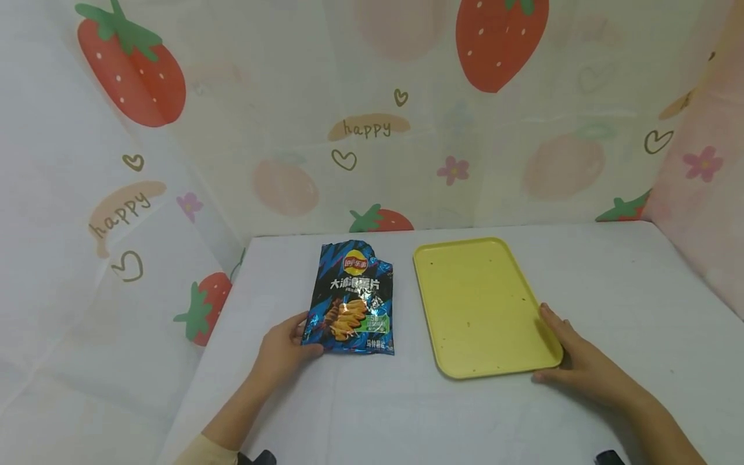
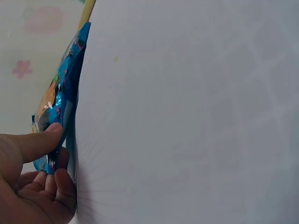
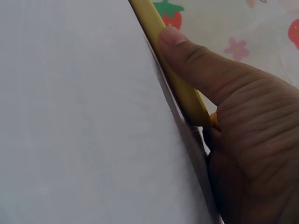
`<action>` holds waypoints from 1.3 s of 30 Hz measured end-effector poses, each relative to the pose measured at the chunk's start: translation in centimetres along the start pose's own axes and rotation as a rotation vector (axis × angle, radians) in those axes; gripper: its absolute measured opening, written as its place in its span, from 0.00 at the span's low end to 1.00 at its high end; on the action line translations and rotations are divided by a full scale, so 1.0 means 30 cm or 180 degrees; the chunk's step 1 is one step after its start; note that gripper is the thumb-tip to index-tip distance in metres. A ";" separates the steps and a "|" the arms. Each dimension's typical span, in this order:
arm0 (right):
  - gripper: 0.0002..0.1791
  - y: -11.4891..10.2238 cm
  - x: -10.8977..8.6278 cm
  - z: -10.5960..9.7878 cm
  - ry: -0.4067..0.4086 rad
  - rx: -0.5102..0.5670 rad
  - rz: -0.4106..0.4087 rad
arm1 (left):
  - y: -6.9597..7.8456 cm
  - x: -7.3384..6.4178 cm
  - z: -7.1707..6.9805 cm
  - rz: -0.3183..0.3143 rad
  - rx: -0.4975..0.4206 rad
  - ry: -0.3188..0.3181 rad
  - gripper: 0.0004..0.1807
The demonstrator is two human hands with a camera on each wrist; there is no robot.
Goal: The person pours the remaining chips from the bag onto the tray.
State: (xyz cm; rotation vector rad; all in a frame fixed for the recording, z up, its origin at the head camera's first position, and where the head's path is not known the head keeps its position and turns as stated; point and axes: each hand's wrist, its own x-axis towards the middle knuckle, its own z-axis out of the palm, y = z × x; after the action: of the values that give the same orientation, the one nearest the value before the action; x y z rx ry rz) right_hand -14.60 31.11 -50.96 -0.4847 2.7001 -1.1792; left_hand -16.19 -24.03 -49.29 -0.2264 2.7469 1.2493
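A blue and black potato chip bag lies face up on the white table, its top edge torn unevenly. My left hand pinches its lower left corner. In the left wrist view the thumb is on top of the bag, the other fingers curled beneath its edge. To the right lies a shallow yellow tray with rounded corners and small dark specks. My right hand grips its near right corner, thumb on the near edge and fingers along the right side. The right wrist view shows the thumb against the tray's rim.
A white cloth covers the table. Behind it hangs a cream curtain printed with strawberries, hearts and flowers; similar fabric closes in the left and right sides. A narrow strip of table separates bag and tray.
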 end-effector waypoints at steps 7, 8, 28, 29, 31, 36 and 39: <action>0.66 0.008 -0.005 0.001 0.0034 -0.0067 0.0030 | -0.007 0.007 -0.004 -0.0021 -0.0118 0.0039 0.39; 0.66 0.008 -0.005 0.001 0.0035 -0.0074 0.0040 | -0.007 0.007 -0.003 -0.0026 -0.0141 0.0055 0.38; 0.65 0.011 -0.005 0.003 0.0029 -0.0042 0.0052 | 0.074 -0.001 -0.036 0.0398 -0.0421 0.0390 0.18; 0.65 0.012 -0.005 0.003 0.0031 -0.0044 0.0052 | 0.084 -0.002 -0.039 0.0410 -0.0443 0.0397 0.18; 0.65 0.013 -0.005 0.002 0.0031 -0.0035 0.0056 | 0.103 -0.004 -0.048 0.0456 -0.0458 0.0419 0.17; 0.65 0.014 -0.001 0.000 0.0037 -0.0060 0.0081 | 0.147 -0.008 -0.068 0.0638 -0.0486 0.0435 0.17; 0.65 0.014 0.002 0.001 0.0034 -0.0060 0.0088 | 0.174 -0.009 -0.078 0.0786 -0.0493 0.0435 0.15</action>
State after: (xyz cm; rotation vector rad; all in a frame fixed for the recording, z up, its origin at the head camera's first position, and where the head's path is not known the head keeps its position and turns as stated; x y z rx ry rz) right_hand -14.75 31.33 -51.28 -0.4434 2.7202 -1.1538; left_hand -16.98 -22.40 -43.86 0.0167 2.8640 1.5652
